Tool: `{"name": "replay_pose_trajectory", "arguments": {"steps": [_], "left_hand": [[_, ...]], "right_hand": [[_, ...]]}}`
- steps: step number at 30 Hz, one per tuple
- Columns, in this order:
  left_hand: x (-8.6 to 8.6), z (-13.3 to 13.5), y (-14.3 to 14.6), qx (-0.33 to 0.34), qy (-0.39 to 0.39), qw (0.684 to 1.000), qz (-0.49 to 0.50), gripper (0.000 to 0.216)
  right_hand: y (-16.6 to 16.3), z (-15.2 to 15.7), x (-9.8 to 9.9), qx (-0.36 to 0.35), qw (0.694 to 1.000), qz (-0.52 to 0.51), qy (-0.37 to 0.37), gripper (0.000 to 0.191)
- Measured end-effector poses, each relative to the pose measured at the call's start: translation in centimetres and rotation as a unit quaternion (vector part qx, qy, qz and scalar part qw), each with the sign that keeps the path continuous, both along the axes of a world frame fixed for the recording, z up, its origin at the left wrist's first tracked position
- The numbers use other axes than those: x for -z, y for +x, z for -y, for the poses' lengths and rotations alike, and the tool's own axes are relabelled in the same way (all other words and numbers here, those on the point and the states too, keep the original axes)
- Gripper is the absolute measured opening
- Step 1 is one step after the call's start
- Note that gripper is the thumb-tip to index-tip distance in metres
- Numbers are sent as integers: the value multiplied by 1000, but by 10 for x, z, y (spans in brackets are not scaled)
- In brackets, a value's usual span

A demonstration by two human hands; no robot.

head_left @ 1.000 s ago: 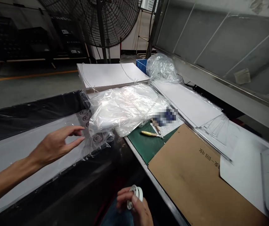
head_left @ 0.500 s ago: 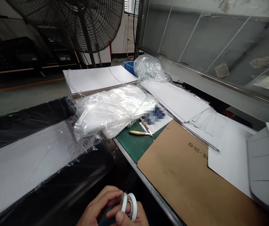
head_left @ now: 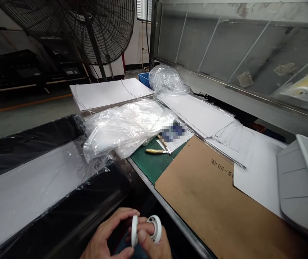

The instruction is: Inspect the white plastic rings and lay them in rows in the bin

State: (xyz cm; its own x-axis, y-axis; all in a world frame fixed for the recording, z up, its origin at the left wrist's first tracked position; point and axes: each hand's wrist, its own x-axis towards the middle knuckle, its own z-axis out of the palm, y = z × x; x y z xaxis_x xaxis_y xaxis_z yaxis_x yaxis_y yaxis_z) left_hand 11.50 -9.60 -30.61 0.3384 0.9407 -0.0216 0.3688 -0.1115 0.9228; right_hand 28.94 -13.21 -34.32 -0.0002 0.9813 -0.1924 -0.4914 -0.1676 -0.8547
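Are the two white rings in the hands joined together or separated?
Separated. The left hand holds one white ring edge-on, the right hand the other ring; a gap shows between them.

Open room is offered by the bare brown cardboard sheet [head_left: 210,201] on the bench. Passage toward the far end is blocked by the heap of plastic bags [head_left: 124,126], the small scissors [head_left: 158,151] and the stacked white sheets [head_left: 205,115]. The right edge is closed off by a grey tray [head_left: 297,183].
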Motion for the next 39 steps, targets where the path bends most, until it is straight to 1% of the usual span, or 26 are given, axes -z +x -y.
{"name": "replay_pose_trajectory", "arguments": {"steps": [2, 3, 4, 5, 8, 9, 12, 18, 25, 32, 35, 39], "left_hand": [[1, 1, -2, -22, 9, 1000, 4, 58], [1, 1, -2, -30, 12, 999, 8, 57], [-1, 1, -2, -33, 18, 999, 12, 55], [-4, 0, 0, -29, 26, 999, 15, 54], [-15, -4, 9, 10, 60, 998, 17, 52], [-17, -5, 12, 20, 71, 997, 18, 53], [-21, -7, 17, 35, 97, 994, 25, 57], [-15, -6, 12, 31, 116, 993, 6, 56], [-9, -5, 11, 56, 120, 991, 21, 60], [-7, -5, 11, 85, 118, 989, 37, 58], [-7, -5, 11, 81, 110, 990, 43, 58], [-4, -6, 10, 57, 93, 992, 59, 54]], "right_hand": [[4, -2, 2, 42, 998, -21, -50, 48], [6, -3, 2, 56, 996, -22, -73, 47], [8, -3, 2, 56, 995, -19, -84, 46], [10, -2, 1, 41, 996, -14, -83, 45], [12, 0, -6, -28, 998, 0, -59, 44], [11, 0, -8, -40, 998, 2, -58, 42], [10, 2, -13, -36, 997, -4, -66, 37], [9, 2, -15, -37, 998, -7, -58, 35], [8, 0, -17, -35, 997, -8, -68, 29], [11, -1, -19, -34, 997, 1, -69, 23], [12, -1, -20, -36, 997, -3, -65, 22], [13, 0, -20, -37, 996, -19, -74, 25]]}}
